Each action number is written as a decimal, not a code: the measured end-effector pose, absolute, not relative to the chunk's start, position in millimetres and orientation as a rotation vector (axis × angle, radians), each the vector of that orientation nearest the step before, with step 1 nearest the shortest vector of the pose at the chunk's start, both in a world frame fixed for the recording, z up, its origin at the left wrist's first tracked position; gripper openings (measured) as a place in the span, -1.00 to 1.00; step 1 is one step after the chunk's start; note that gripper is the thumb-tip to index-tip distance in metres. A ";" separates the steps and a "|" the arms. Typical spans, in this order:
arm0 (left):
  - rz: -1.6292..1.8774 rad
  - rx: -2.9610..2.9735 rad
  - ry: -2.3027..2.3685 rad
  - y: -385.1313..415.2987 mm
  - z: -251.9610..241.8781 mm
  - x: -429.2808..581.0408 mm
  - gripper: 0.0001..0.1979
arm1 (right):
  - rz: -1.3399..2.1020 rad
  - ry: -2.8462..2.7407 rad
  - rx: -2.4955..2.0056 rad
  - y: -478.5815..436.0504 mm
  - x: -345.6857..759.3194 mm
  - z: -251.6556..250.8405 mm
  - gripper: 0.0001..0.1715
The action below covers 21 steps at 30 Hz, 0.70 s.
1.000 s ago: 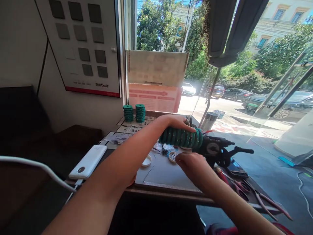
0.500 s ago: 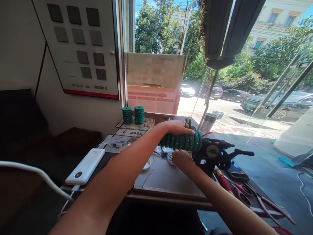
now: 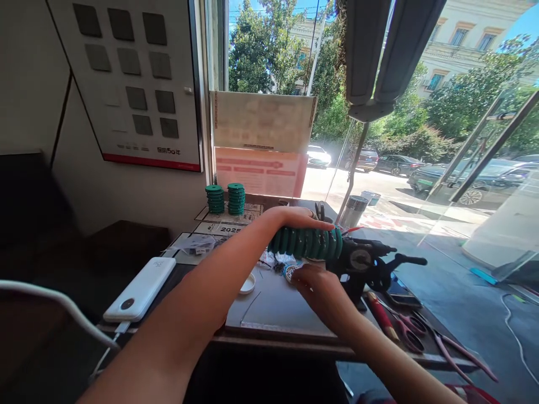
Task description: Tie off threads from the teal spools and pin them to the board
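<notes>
A row of green ridged spools (image 3: 307, 242) lies sideways at the black hand-cranked device (image 3: 361, 257). My left hand (image 3: 300, 216) reaches over the row from the far side, its thumb lying along the top and its other fingers mostly hidden behind. Below the spools, my right hand (image 3: 318, 283) has its fingertips drawn together at a small round tub (image 3: 289, 273) of tiny pale pieces. What those fingertips pinch, if anything, is too small to make out. Left of the tub sits a round white lid (image 3: 247, 284), partly covered by my left forearm.
Two stacks of green spools (image 3: 236, 199) stand at the back left. A white power bank (image 3: 140, 289) with a cable lies on the left. Toward the right are a red-handled tool (image 3: 382, 317), scissors (image 3: 410, 332), long-handled pliers (image 3: 457, 350) and a phone (image 3: 400, 293).
My right hand has turned and its fingers now reach out to the tub's edge, with more of the tub showing. My left hand stays on the spools. The view has shifted slightly.
</notes>
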<state>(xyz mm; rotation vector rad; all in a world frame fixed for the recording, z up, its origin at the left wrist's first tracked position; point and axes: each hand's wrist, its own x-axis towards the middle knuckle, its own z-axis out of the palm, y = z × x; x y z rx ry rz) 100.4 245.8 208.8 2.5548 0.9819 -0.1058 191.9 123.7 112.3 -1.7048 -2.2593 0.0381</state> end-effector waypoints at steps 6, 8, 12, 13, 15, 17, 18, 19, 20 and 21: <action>-0.147 2.491 0.911 257.7 205.0 103.9 -0.31 | 0.360 -1.639 -1.311 113.6 233.2 168.0 -0.76; -0.158 2.480 0.895 259.4 204.7 104.8 -0.33 | 0.447 -1.663 -1.288 124.9 237.0 172.3 -0.74; -0.149 2.468 0.898 262.4 203.5 106.3 -0.35 | 0.480 -1.672 -1.288 137.0 235.0 165.0 -0.69; -0.145 2.465 0.902 263.4 203.0 106.6 -0.35 | 0.468 -1.671 -1.300 137.3 234.7 162.8 -0.68; -0.145 2.450 0.907 265.2 202.0 106.9 -0.35 | 0.436 -1.685 -1.325 136.8 235.2 160.4 -0.68; -0.159 2.429 0.904 266.2 201.5 106.7 -0.35 | 0.400 -1.701 -1.332 136.3 236.3 160.1 -0.70; -0.162 2.422 0.899 266.4 201.4 106.4 -0.36 | 0.384 -1.708 -1.331 136.3 236.6 160.6 -0.71; -0.160 2.418 0.892 266.4 201.5 106.1 -0.36 | 0.367 -1.715 -1.332 136.4 236.7 161.2 -0.71; -0.156 2.417 0.886 266.2 201.6 105.8 -0.36 | 0.351 -1.722 -1.334 136.5 236.5 161.9 -0.72; -0.152 2.416 0.881 266.0 201.7 105.6 -0.36 | 0.335 -1.728 -1.337 136.6 236.1 162.5 -0.72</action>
